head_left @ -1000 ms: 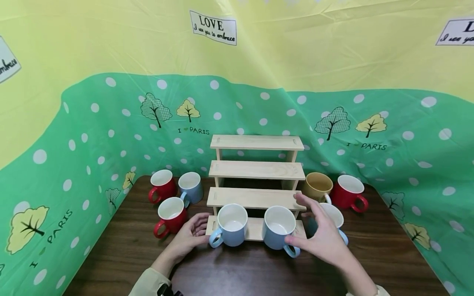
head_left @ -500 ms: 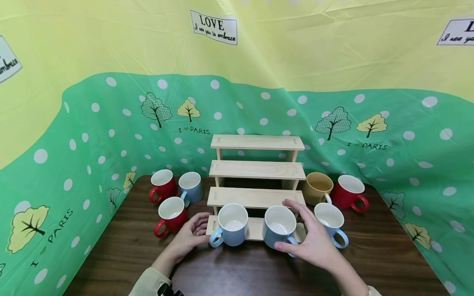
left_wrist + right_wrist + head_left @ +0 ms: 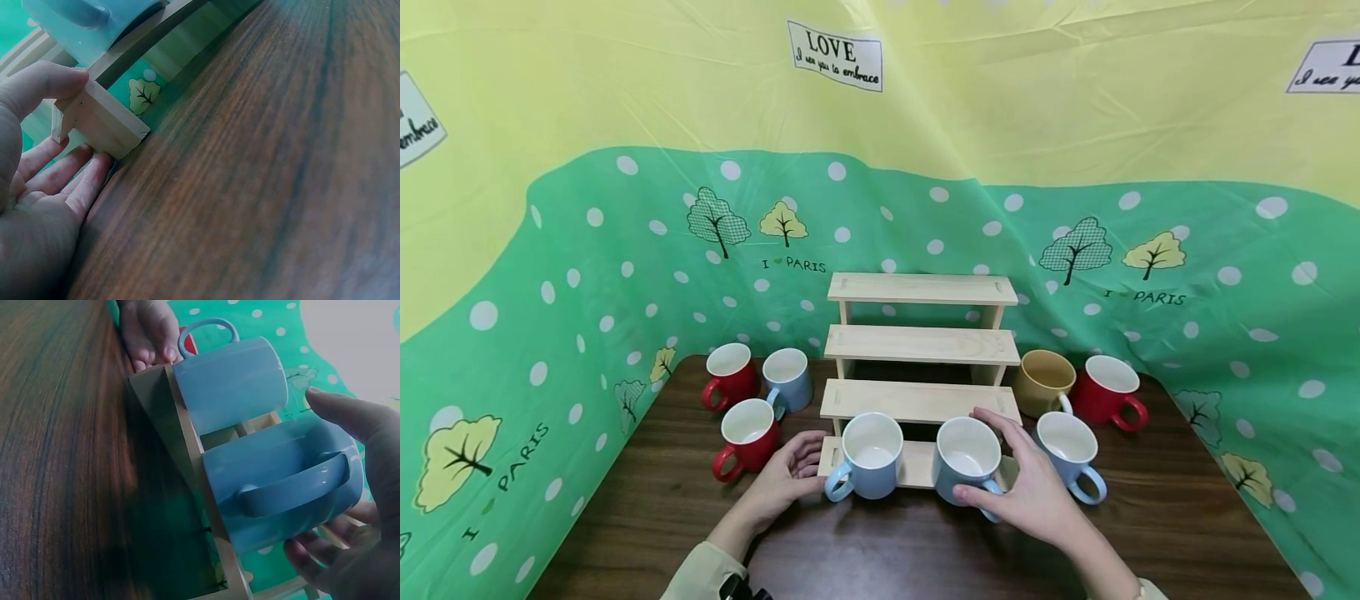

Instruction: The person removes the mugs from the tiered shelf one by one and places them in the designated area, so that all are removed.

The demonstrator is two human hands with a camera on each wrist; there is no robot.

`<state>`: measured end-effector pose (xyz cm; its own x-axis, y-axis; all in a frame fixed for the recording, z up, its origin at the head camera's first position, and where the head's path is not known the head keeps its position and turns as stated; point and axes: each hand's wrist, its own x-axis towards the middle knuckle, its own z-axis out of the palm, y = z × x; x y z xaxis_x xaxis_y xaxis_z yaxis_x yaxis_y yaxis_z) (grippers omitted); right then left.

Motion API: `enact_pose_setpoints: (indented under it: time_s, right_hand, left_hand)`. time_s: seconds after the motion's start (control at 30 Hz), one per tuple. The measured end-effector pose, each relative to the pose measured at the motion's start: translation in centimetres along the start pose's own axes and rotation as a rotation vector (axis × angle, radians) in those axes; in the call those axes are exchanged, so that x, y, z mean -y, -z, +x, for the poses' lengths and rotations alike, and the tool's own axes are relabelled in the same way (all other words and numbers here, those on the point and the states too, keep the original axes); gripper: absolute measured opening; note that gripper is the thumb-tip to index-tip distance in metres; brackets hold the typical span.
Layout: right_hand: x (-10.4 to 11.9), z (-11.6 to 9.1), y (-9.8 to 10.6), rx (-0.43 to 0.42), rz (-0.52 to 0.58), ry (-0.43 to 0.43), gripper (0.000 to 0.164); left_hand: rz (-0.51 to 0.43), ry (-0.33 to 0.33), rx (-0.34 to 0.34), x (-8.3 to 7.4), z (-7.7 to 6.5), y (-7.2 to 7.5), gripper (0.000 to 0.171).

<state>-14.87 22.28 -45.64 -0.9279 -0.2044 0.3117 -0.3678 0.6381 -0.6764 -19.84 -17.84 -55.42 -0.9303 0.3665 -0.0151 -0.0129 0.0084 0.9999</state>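
Observation:
Two light-blue mugs stand upright on the lowest step of a pale wooden tiered shelf (image 3: pixel 917 467). My left hand (image 3: pixel 790 467) grips that step's left end, thumb on its front corner and fingers behind the side panel in the left wrist view. The left mug (image 3: pixel 871 467) has its handle turned toward that hand. Around the right-hand mug (image 3: pixel 967 454) my right hand (image 3: pixel 1037 492) is spread, thumb in front by the handle, index finger beside the far rim. In the right wrist view the thumb (image 3: pixel 344 415) stands off the mug, with the other fingers by its far side.
On the table's left stand two red mugs (image 3: pixel 730 379) and a blue mug (image 3: pixel 787 379). On the right are a tan mug (image 3: pixel 1037 383), a red mug (image 3: pixel 1097 396) and a blue mug (image 3: pixel 1067 450), close to my right hand. A patterned cloth (image 3: pixel 625 292) hangs behind.
My right hand has moved left, closer around the right-hand mug, uncovering the blue mug on the table beside it. My left hand has stayed at the step's end.

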Motion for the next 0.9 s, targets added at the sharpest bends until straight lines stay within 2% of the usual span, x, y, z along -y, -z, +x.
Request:
enact_pose_setpoints:
  time_s: [0.37, 0.9]
  right_hand:
    - [-0.22, 0.06, -0.56, -0.004, 0.043, -0.072, 0.096]
    - [-0.41, 0.21, -0.59, 0.002, 0.090, -0.077, 0.093]
  left_hand:
    - [0.007, -0.011, 0.003, -0.02, -0.01, 0.02, 0.075]
    - [0.009, -0.010, 0.012, 0.10, 0.14, 0.05, 0.075]
